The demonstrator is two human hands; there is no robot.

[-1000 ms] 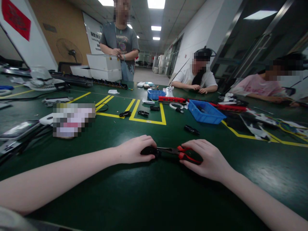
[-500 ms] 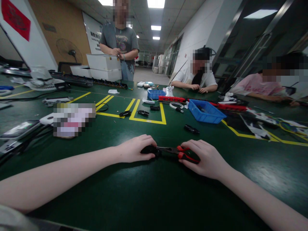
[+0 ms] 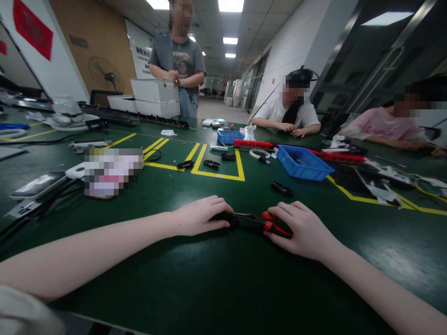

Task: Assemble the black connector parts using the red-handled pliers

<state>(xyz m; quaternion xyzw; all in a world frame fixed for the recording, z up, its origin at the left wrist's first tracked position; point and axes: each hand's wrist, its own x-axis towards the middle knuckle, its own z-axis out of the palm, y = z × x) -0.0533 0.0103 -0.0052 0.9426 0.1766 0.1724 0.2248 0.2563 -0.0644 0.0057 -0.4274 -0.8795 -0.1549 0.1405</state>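
Observation:
Low over the green table [image 3: 209,279], my left hand [image 3: 200,215] is closed around a small black part [image 3: 225,217], most of it hidden under the fingers. My right hand [image 3: 303,228] grips the red and black handles of needle-nose pliers [image 3: 275,227]. Their thin jaws point left and meet the near end of the black part; whether they pinch it is too small to tell. A similar black part [image 3: 282,188] lies just beyond my right hand. Farther back rest more black parts [image 3: 211,164], within and beside yellow tape lines.
A blue bin [image 3: 303,165] holds dark pieces at right, with a smaller blue bin [image 3: 230,137] behind. A phone [image 3: 111,174] and black cables [image 3: 42,204] lie left. Red strips [image 3: 254,144] cross the far side. Three people are around the table, one standing by white boxes [image 3: 157,95].
The whole view has shifted slightly, so the scene sits a little farther right. Both hands keep their holds on the black part and the pliers, in nearly the same pose.

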